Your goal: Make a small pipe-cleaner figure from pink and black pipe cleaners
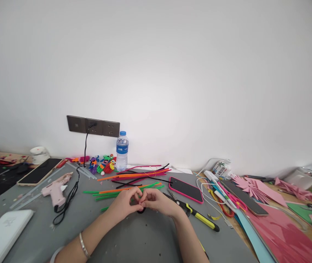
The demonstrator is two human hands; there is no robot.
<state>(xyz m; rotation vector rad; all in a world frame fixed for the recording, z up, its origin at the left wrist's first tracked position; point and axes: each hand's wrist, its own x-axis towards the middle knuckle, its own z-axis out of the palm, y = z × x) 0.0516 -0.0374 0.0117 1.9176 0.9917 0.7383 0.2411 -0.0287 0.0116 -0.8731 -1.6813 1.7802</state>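
Observation:
My left hand (127, 202) and my right hand (157, 201) meet above the grey mat, fingertips pinched together. A small black piece (141, 210) shows just beneath the fingers; most of it is covered, so its kind is unclear. Behind the hands lie green pipe cleaners (105, 197), and past them orange pipe cleaners (130, 174) mixed with black and dark pink ones. To the right of my right hand are pliers (182, 205) with dark handles and a yellow-and-black cutter (203, 220).
A pink glue gun (55, 190) with a looped black cord lies left, near a white power bank (6, 233). A water bottle (122, 153) stands by the wall beside small pipe-cleaner figures (106, 164). A pink-edged phone (186, 190), cables and coloured paper (287, 233) lie right.

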